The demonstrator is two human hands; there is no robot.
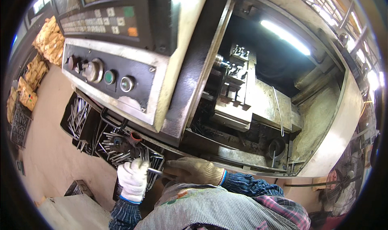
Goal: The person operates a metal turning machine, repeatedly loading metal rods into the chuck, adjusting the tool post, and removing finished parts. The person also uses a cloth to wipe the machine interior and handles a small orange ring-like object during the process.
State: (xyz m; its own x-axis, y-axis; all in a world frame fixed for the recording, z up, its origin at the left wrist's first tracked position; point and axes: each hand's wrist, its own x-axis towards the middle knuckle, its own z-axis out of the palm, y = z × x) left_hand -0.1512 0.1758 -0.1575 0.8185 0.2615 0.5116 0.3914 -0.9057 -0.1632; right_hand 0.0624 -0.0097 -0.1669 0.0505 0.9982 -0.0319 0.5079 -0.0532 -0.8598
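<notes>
My left hand (132, 180), in a white knitted glove, is closed around a slim metal rod (155, 171). The rod sticks out to the right, toward my other hand. My right hand (198, 170) wears a soiled tan glove and reaches left across my front, its upper fingers stretched out; its lower fingers are partly hidden. Just beyond the left hand sits a crate of metal rods (114, 147). An orange-rimmed cup-like thing (135, 137) rests among them.
A lathe with an open work chamber (319, 121) fills the right; its tool block (236, 104) and a thin bent rod (279, 110) lie inside. The control panel (109, 80) overhangs the crates. A dark bin of rods (77, 117) stands left, a fan (345, 179) right.
</notes>
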